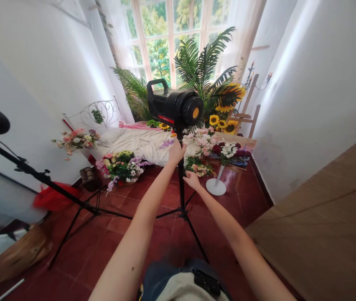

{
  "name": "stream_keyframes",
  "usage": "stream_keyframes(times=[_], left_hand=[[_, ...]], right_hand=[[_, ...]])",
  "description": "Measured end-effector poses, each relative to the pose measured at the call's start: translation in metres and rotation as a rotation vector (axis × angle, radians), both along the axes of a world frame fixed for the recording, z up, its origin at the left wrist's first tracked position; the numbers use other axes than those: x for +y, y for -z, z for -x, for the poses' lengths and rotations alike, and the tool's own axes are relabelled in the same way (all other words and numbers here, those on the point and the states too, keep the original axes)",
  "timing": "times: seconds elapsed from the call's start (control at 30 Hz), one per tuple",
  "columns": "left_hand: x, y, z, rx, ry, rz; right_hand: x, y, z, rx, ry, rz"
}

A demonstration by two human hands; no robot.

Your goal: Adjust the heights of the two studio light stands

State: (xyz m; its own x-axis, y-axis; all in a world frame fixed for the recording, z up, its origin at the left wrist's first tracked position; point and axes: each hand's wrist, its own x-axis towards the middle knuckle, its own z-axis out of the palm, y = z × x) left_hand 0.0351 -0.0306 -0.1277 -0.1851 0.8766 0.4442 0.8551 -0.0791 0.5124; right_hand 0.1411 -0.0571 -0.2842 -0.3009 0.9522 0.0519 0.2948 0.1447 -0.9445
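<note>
A black studio light point(173, 104) with a top handle and a yellow disc at its front sits on a black light stand point(181, 196) before me. Just under the lamp, my left hand point(177, 152) is wrapped around the stand's upper pole. Lower down, my right hand point(192, 180) is closed at the right side of the pole, its thumb and fingertips pinched together. That spot looks like a clamp or knob, but the fingers cover it. The stand's legs are spread on the red tiled floor point(118, 238).
At left a second black stand point(55, 190) spreads its legs near the first. Behind are a bed with a white cover point(137, 144), flower bunches point(121, 167), a palm plant point(198, 62) and a white pedestal point(216, 187). A brown panel point(325, 221) rises on the right.
</note>
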Motion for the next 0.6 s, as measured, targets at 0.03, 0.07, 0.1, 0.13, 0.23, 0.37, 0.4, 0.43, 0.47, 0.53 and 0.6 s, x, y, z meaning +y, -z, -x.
stream_keyframes(times=[0.03, 0.07, 0.1, 0.13, 0.23, 0.37, 0.4, 0.43, 0.47, 0.53, 0.6], left_hand=[[0.001, 0.001, -0.001, 0.002, -0.015, -0.009], [0.003, 0.002, -0.002, 0.001, -0.027, -0.020], [0.004, 0.003, -0.002, -0.001, -0.036, -0.028], [0.005, 0.004, -0.002, -0.006, -0.040, -0.029], [0.008, 0.006, -0.002, -0.026, -0.029, -0.037], [0.010, 0.008, 0.001, -0.054, 0.001, -0.053], [0.010, 0.008, 0.003, -0.058, 0.012, -0.049], [0.011, 0.008, 0.005, -0.062, 0.025, -0.045], [0.011, 0.007, 0.006, -0.069, 0.040, -0.041], [0.013, 0.005, 0.011, -0.096, 0.089, -0.041], [0.014, 0.001, 0.017, -0.152, 0.187, -0.038]], right_hand=[[0.004, -0.003, -0.006, -0.081, -0.009, -0.063], [0.007, -0.006, -0.011, -0.178, -0.019, -0.138], [0.010, -0.008, -0.016, -0.283, -0.025, -0.214], [0.013, -0.009, -0.019, -0.384, -0.022, -0.282], [0.015, -0.005, -0.021, -0.454, 0.074, -0.307], [0.008, 0.008, -0.011, -0.046, 0.191, 0.014], [0.004, 0.009, -0.008, 0.020, 0.192, 0.050], [-0.003, 0.010, -0.004, 0.051, 0.188, 0.045], [-0.011, 0.009, -0.001, 0.054, 0.180, 0.003], [-0.030, 0.005, 0.004, 0.010, 0.154, -0.140], [-0.049, 0.001, 0.006, -0.034, 0.098, -0.284]])
